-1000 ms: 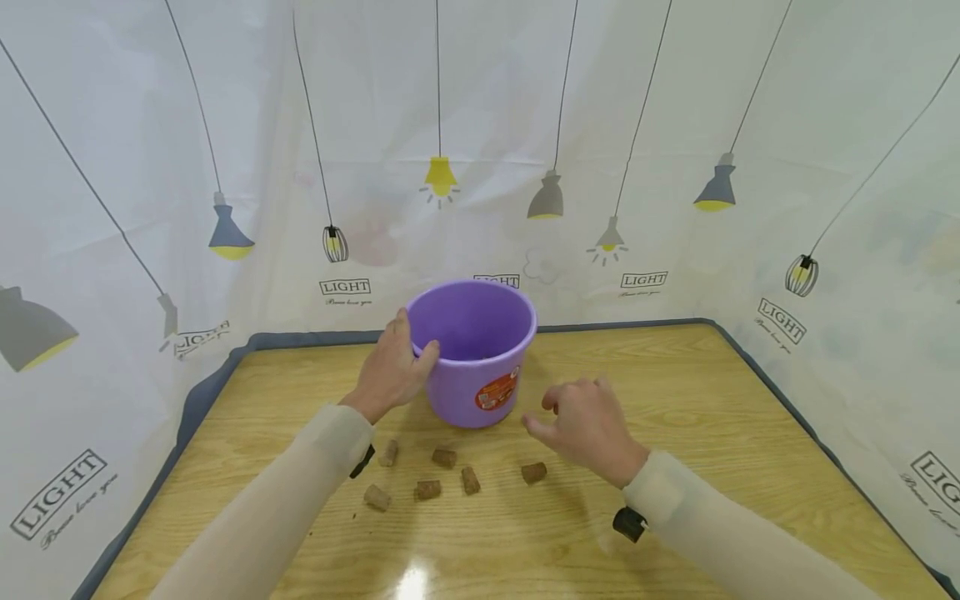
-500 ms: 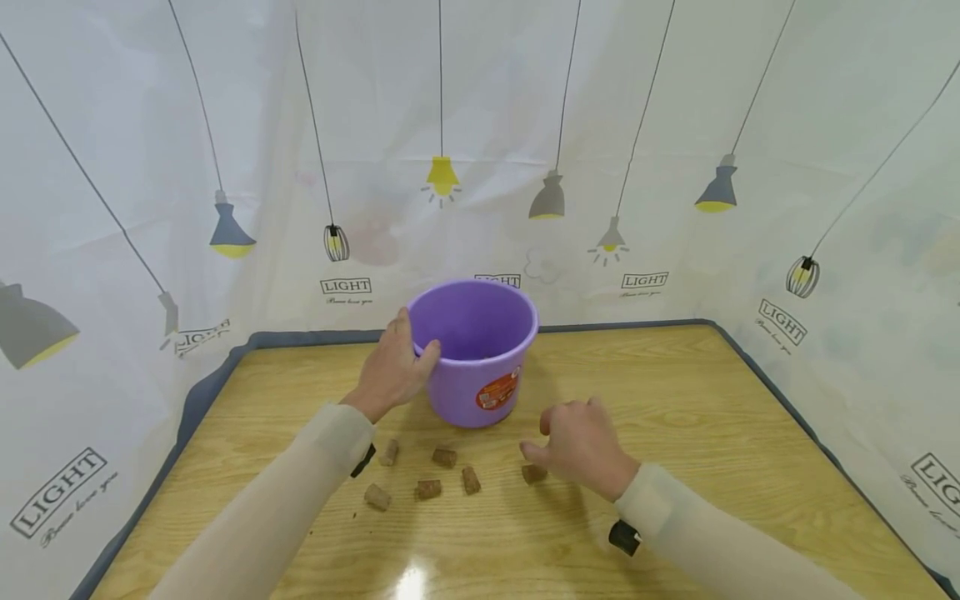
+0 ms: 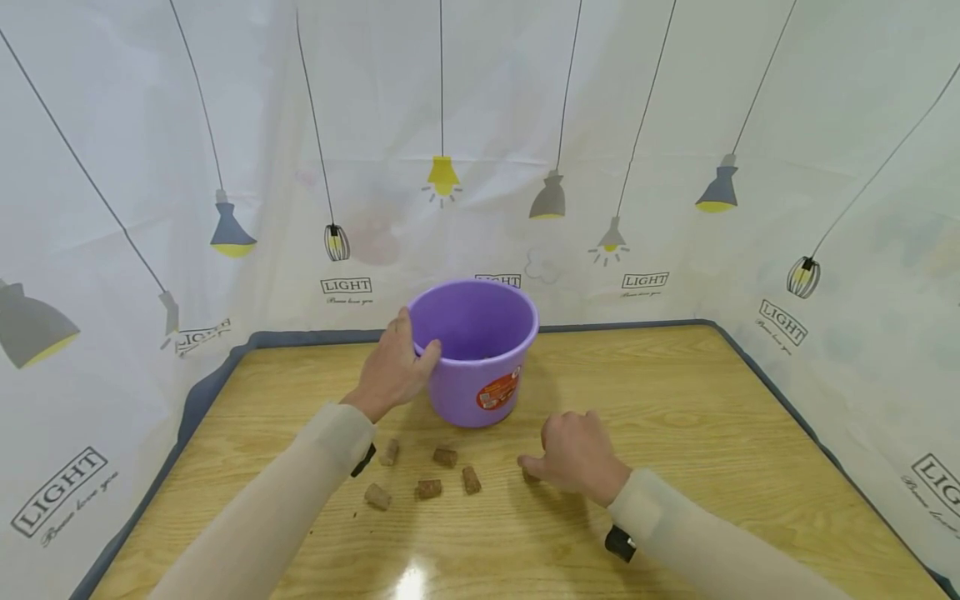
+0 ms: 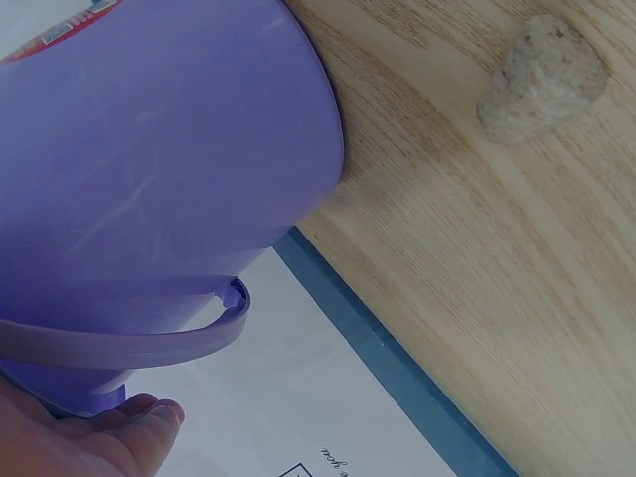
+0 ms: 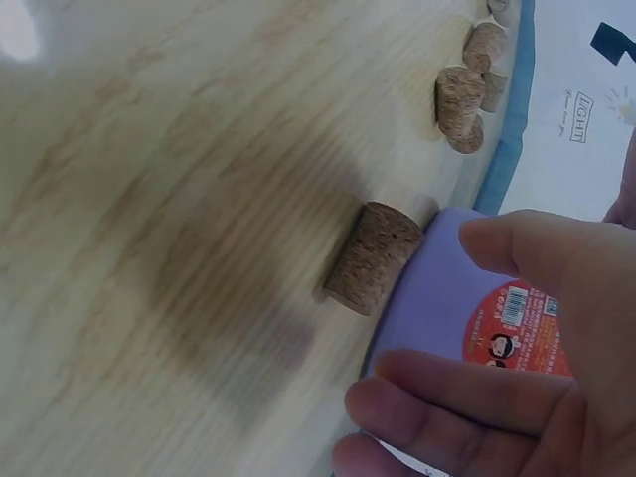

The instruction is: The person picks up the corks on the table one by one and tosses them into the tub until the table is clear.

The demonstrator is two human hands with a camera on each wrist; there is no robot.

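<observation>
A purple bucket [image 3: 457, 396] with a red label stands upright near the back of the table. My left hand [image 3: 386, 371] grips its left rim, the thumb at the near side. In the left wrist view the bucket's handle [image 4: 129, 343] hangs beside that hand's fingertips. A brown cork [image 5: 375, 258] lies on the wood just in front of my right hand [image 3: 577, 454]. In the right wrist view the thumb and fingers are spread apart with a gap to the cork. From the head view, the hand partly hides this cork. The bucket's floor is mostly out of sight.
Several more corks lie on the wooden table [image 3: 660, 417] in front of the bucket, among them a pale cork [image 3: 377, 497] and a brown cork [image 3: 471, 480]. A white sheet [image 3: 480, 225] printed with lamps walls the back and sides of the table.
My right hand has come down and slightly toward me, over the rightmost cork, which it now partly covers. The left hand and the bucket have stayed put.
</observation>
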